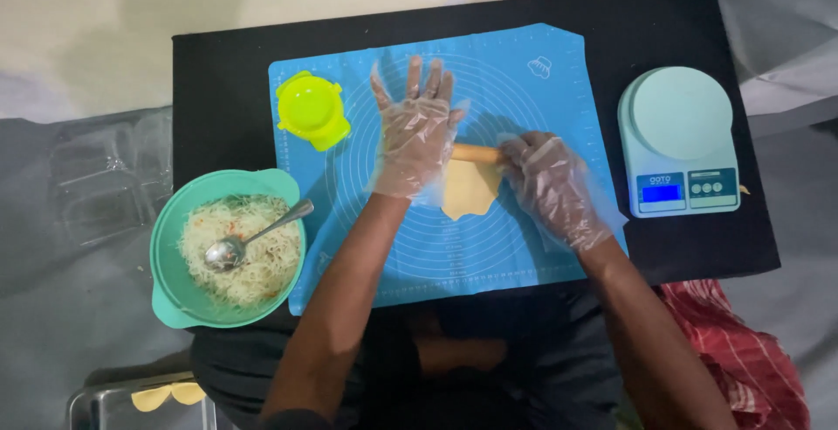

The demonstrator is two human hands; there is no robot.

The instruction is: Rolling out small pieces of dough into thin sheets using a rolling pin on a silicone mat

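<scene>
While both gloved hands press a wooden rolling pin [478, 152] at frame centre, left hand [415, 137] lies flat and open, right hand [550, 181] curls over its end. Dough piece [470, 190] on blue mat [524, 247] looks partly flattened, unfilled. Noodle bowl [170, 238] lower left, yellow-green mould [312, 109], scale [679, 142] right.

rolling pin [476, 152]: ends hidden under hands | steel tray [105, 405]: cut off, perhaps holding dough
</scene>
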